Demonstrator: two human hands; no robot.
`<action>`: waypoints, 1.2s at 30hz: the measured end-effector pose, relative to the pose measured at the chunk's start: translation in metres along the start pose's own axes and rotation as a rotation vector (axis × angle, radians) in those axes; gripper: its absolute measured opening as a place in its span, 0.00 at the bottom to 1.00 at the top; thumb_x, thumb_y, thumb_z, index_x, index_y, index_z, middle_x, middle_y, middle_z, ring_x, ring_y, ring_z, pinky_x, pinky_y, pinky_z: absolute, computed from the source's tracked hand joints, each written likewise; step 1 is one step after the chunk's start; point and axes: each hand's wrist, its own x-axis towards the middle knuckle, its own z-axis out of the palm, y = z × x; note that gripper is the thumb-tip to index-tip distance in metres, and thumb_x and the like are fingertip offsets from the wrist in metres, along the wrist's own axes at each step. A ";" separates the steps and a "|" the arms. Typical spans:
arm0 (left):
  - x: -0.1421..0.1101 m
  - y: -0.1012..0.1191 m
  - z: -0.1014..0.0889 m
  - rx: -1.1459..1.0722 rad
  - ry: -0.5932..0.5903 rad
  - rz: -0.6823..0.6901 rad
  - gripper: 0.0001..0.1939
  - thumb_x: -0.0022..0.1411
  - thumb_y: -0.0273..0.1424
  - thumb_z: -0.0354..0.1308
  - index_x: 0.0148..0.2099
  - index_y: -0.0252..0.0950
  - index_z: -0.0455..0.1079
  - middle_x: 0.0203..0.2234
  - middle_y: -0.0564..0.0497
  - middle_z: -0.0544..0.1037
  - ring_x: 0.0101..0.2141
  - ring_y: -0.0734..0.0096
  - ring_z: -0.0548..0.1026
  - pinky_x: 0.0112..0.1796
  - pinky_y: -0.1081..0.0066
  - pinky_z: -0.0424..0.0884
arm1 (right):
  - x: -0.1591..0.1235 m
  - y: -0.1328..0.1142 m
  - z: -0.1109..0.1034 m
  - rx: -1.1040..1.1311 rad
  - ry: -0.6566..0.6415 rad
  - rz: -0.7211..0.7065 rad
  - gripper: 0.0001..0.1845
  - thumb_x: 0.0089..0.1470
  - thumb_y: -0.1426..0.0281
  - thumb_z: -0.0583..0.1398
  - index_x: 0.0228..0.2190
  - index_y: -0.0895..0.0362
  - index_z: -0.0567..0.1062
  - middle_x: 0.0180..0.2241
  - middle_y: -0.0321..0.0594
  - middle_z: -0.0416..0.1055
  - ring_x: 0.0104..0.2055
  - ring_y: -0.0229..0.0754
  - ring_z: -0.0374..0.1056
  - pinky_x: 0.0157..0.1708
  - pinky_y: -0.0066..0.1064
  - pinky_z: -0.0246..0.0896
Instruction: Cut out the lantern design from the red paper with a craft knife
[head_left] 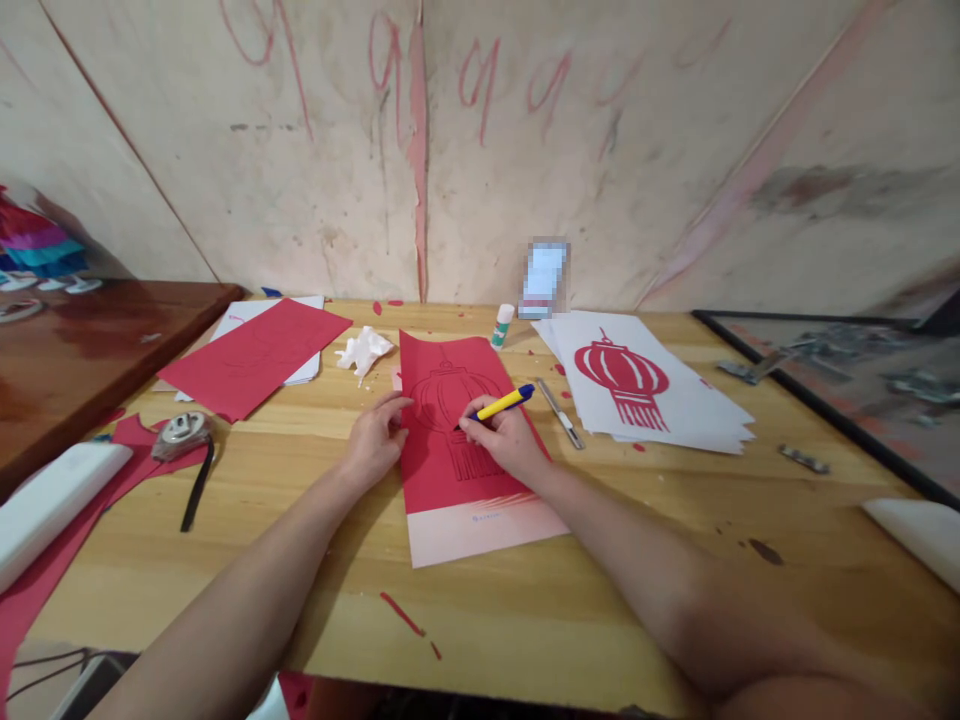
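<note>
To the right of a tape measure (184, 436), a red paper (429, 462) lies on the wooden table (495, 622), with a lantern (444, 393) drawn in dark lines and a pale strip (448, 540) at its bottom. The left hand (376, 438) touches its left edge with bent fingers; whether they pinch it, I cannot tell. The right hand (504, 438) closes around a yellow pen (501, 404), its tip at the lantern. The right forearm (611, 545) hides part of the paper's right edge, and the small writing (486, 518) below is not readable.
</note>
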 end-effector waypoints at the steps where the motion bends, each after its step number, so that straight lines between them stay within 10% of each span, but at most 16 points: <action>1: 0.000 -0.001 0.001 0.002 0.000 0.003 0.24 0.50 0.19 0.56 0.50 0.36 0.75 0.54 0.45 0.76 0.28 0.73 0.76 0.40 0.67 0.77 | 0.000 0.000 0.000 -0.002 0.008 -0.004 0.10 0.48 0.61 0.63 0.28 0.54 0.70 0.21 0.32 0.66 0.24 0.38 0.63 0.27 0.31 0.60; 25: 0.007 -0.005 0.002 0.014 -0.033 0.032 0.22 0.51 0.16 0.53 0.46 0.36 0.78 0.49 0.46 0.79 0.39 0.64 0.80 0.46 0.66 0.77 | 0.007 -0.056 0.001 -0.045 0.068 0.076 0.14 0.40 0.62 0.67 0.28 0.55 0.71 0.20 0.33 0.69 0.22 0.36 0.62 0.23 0.30 0.57; 36: 0.008 -0.006 0.002 0.060 -0.059 0.024 0.21 0.53 0.17 0.53 0.45 0.36 0.78 0.47 0.46 0.79 0.45 0.61 0.79 0.50 0.66 0.74 | -0.014 -0.002 0.017 -0.097 0.162 0.003 0.12 0.45 0.60 0.64 0.29 0.54 0.71 0.20 0.33 0.67 0.22 0.38 0.62 0.25 0.31 0.58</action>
